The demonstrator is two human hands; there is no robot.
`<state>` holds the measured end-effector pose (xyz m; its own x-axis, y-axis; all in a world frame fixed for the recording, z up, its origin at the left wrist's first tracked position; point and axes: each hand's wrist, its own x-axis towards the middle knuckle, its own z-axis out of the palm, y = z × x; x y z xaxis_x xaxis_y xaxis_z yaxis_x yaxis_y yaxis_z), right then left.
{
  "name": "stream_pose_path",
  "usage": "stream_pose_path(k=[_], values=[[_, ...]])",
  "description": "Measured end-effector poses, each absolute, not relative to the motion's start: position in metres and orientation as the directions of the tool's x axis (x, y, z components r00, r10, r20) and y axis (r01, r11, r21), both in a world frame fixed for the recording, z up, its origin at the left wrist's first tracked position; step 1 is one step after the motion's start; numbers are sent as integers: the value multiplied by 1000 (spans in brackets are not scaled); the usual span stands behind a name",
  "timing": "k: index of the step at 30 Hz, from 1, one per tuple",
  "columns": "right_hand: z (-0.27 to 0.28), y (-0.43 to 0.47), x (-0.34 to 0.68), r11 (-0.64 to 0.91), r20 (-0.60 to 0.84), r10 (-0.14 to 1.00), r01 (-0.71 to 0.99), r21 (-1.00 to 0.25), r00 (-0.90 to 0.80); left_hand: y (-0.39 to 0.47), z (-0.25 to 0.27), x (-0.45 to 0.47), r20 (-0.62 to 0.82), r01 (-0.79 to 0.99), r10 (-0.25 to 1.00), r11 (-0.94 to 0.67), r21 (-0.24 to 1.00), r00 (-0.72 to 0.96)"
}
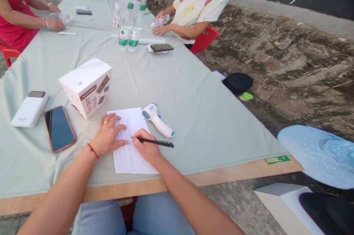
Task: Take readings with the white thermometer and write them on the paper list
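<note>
A sheet of white paper (pixel 135 161) covered with handwritten lines lies before me on the cloth-covered table. My right hand (pixel 148 148) grips a black pen (pixel 159 142), its tip touching the sheet near the middle. Flat on the paper's left side rests my left hand (pixel 109 135), fingers spread, with a ring and a red string bracelet. Just right of the sheet's top corner lies a white and blue infrared thermometer (pixel 159 120). Behind my left hand stands a white "Super Meal" box (pixel 88 85). A phone (pixel 59 128) and a white power bank (pixel 30 109) are at the left.
Several water bottles (pixel 134 30) stand farther back, near another phone (pixel 162 47). Three people sit around the table; the one at the right holds a bottle (pixel 160 21). The wooden table edge (pixel 221 182) runs close to me. A stone wall (pixel 276 54) rises at right.
</note>
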<state>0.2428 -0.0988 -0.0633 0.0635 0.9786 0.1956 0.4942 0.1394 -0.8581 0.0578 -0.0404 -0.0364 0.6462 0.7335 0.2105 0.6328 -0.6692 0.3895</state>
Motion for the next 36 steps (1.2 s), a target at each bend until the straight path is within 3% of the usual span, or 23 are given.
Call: stream_pose_path(k=[28,31,34,36], values=[[-64,-100,244,125,188,980,529,-839,68,-39,-38,56,202,630,733,-667,398,649],[-65,-99,249,165,252,964,556,-815,83,-38,-39,56,204,624,726,-675,395,656],[-66,-94,255,272,404,909,590,-760,100,-38,-34,57,314,576,695,-715,397,647],[-68,-90,260,348,483,874,626,-698,53,-38,-25,56,484,562,675,-735,379,557]])
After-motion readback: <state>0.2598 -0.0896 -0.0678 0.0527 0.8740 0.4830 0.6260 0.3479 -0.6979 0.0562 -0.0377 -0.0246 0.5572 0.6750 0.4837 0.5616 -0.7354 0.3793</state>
